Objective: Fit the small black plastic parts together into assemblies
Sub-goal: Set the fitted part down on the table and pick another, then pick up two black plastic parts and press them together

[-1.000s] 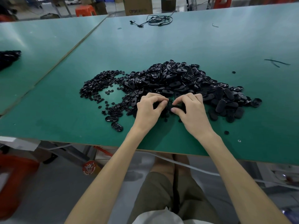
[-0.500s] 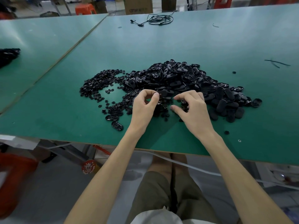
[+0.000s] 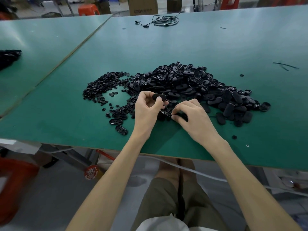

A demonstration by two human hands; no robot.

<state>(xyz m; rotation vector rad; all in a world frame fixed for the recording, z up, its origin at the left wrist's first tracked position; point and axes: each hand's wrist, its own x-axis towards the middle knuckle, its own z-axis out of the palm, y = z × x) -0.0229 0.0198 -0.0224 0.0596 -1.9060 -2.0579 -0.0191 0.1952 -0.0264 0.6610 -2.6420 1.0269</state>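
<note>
A big heap of black oval plastic shells (image 3: pixel 191 84) lies mid-table, with a spread of small round black parts (image 3: pixel 101 87) to its left. My left hand (image 3: pixel 146 109) is raised just above the heap's near edge, its fingers and thumb shut on one oval black shell (image 3: pixel 159 97). Right beside it, my right hand (image 3: pixel 195 119) rests low on the table, its fingertips pinching another black oval part (image 3: pixel 165 112) at the heap's near edge. A few oval parts (image 3: pixel 119 121) lie apart at the near left.
The green table (image 3: pixel 216 47) ends in a near edge just below my wrists. A coiled black cable (image 3: pixel 163 20) lies at the far side, black strips (image 3: pixel 285 65) at the right. A second green table (image 3: pixel 33 40) with a dark bundle (image 3: pixel 8 57) adjoins on the left.
My hands were close together, pressing on parts at the heap's edge. The left hand has lifted with an oval shell in it; the right hand has dropped onto another part.
</note>
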